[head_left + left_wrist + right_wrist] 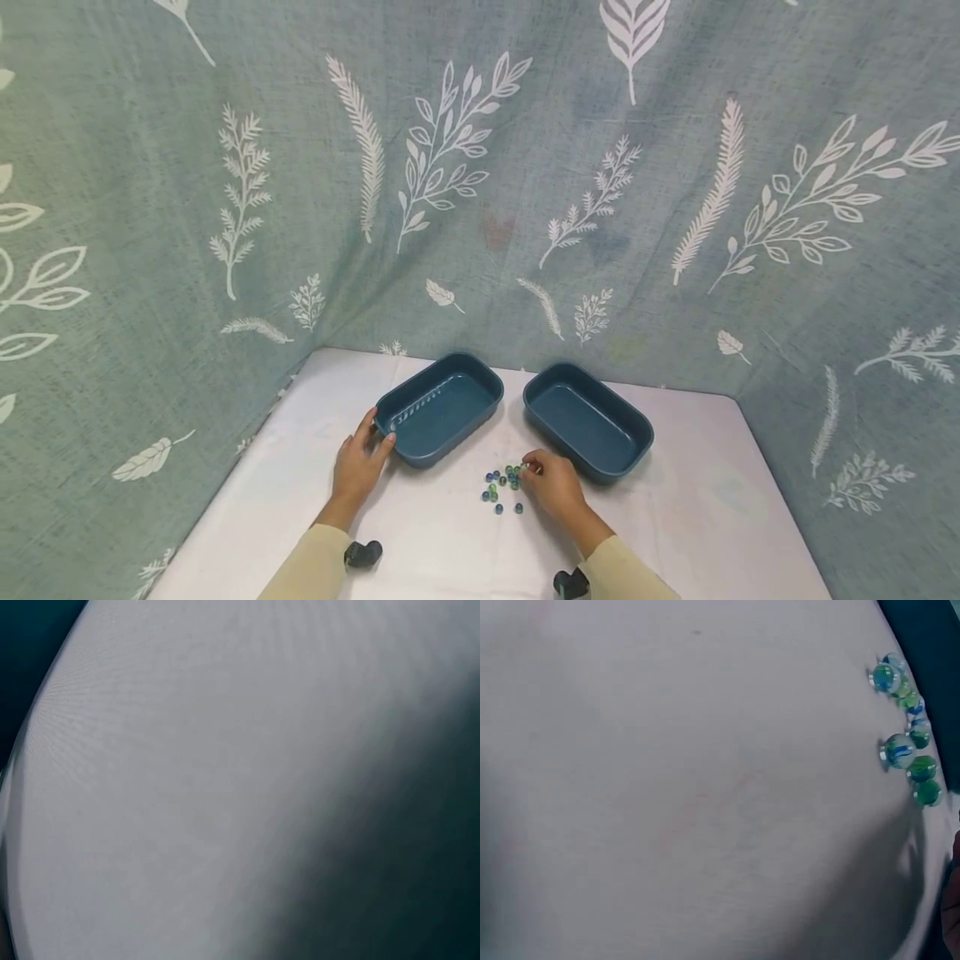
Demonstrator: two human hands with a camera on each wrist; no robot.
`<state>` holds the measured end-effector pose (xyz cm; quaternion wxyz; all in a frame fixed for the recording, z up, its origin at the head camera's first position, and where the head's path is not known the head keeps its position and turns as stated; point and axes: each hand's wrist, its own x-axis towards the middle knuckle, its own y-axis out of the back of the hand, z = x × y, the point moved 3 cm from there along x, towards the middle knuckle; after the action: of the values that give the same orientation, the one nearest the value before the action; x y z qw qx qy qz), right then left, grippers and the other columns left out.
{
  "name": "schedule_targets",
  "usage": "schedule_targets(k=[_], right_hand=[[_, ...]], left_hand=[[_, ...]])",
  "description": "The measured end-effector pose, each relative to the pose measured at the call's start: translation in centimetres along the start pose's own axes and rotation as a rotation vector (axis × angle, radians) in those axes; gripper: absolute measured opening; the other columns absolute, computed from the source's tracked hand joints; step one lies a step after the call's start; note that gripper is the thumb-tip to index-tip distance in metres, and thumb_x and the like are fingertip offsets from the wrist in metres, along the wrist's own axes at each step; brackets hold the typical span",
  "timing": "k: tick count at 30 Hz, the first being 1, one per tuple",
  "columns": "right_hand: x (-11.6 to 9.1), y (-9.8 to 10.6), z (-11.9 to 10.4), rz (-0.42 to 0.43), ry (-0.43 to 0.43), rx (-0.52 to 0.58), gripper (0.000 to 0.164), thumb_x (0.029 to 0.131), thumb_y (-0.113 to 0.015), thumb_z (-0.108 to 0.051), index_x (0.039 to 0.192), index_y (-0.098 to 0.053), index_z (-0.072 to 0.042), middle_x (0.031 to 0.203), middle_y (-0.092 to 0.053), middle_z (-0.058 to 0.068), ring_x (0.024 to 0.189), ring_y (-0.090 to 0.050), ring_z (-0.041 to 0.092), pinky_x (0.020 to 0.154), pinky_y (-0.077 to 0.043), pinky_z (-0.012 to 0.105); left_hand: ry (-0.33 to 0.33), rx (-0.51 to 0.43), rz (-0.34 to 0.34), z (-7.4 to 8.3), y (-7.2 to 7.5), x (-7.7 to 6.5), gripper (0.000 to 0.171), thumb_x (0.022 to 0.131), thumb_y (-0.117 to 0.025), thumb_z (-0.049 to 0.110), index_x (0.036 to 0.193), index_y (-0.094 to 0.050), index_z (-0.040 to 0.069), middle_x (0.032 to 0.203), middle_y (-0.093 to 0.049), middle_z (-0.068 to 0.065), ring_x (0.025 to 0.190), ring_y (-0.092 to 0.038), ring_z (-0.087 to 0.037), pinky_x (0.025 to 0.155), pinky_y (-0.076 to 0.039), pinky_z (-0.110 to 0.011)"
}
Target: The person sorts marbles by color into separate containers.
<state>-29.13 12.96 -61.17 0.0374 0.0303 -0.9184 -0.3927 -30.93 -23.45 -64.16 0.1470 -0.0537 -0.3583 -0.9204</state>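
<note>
Two dark blue rectangular tubs stand on the white table. My left hand (357,468) holds the left tub (442,446) at its near left corner, thumb at the rim and fingers along the outer side. Several glass marbles (493,497), blue and green, lie loose in front of the tubs. My right hand (555,485) is at the right edge of this group, thumb and fingertips pinching a marble (524,468) that they partly hide. In the right wrist view, a row of marbles (898,751) shows at the right, with a sliver of the hand below.
The right tub (588,429) stands just beyond my right hand. White cloth covers the table (435,542). Leaf-patterned green fabric (495,250) hangs behind and at both sides. Dark wrist-worn devices (363,554) show at both sleeves.
</note>
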Motion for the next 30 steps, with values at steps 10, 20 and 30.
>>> schedule_targets(k=[10, 20, 30], right_hand=[[2.6, 0.5, -3.0, -0.084, 0.063, 0.018, 0.021, 0.089, -0.072, -0.021, 0.108, -0.070, -0.014, 0.084, -0.058, -0.011, 0.077, -0.054, 0.011, 0.066, -0.049, 0.026], [3.5, -0.2, -4.1, -0.078, 0.064, 0.039, 0.018, 0.088, -0.073, -0.022, 0.106, -0.071, -0.017, 0.083, -0.059, -0.011, 0.076, -0.055, 0.010, 0.063, -0.049, 0.026], [5.0, -0.6, -5.5, -0.057, 0.140, 0.024, 0.021, 0.089, -0.072, -0.022, 0.108, -0.071, -0.011, 0.083, -0.059, -0.013, 0.077, -0.055, 0.010, 0.064, -0.049, 0.026]], left_hand=[[0.020, -0.016, 0.005, 0.0, 0.2, -0.4, 0.070, 0.092, -0.060, 0.052, 0.152, -0.034, 0.026, 0.142, -0.050, -0.011, 0.134, -0.038, -0.039, 0.113, -0.019, -0.056], [0.027, 0.030, -0.021, 0.1, 0.2, -0.1, 0.078, 0.089, -0.059, 0.060, 0.152, -0.029, 0.025, 0.137, -0.054, -0.015, 0.134, -0.037, -0.043, 0.116, -0.013, -0.051], [0.054, -0.028, -0.014, 1.3, 0.0, -0.6, 0.069, 0.092, -0.062, 0.035, 0.151, -0.029, 0.023, 0.143, -0.048, -0.016, 0.136, -0.034, -0.043, 0.115, -0.015, -0.052]])
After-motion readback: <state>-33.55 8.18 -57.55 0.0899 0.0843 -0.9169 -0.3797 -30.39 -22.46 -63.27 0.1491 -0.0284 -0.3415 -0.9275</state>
